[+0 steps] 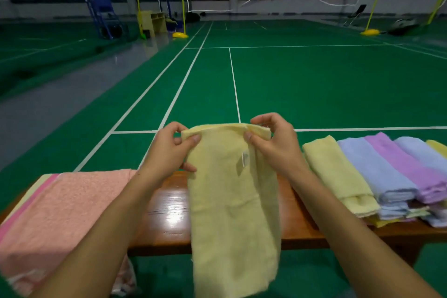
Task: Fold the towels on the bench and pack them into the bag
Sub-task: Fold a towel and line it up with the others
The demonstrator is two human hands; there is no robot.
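A pale yellow towel (232, 201) hangs lengthwise in front of me, folded over at its top edge and reaching below the bench's front edge. My left hand (169, 150) pinches its top left corner and my right hand (273, 143) pinches its top right corner. A small white label shows near the towel's upper middle. The wooden bench (169, 210) lies under it. Folded towels sit on the bench at the right: a yellow one (338, 176), a blue one (377, 169), a purple one (408, 167) and more behind. No bag is in view.
A large pink towel (58, 220) covers the bench's left end, with a yellow edge showing under it. Beyond the bench stretches a green badminton court (290, 80) with white lines, nets and yellow posts.
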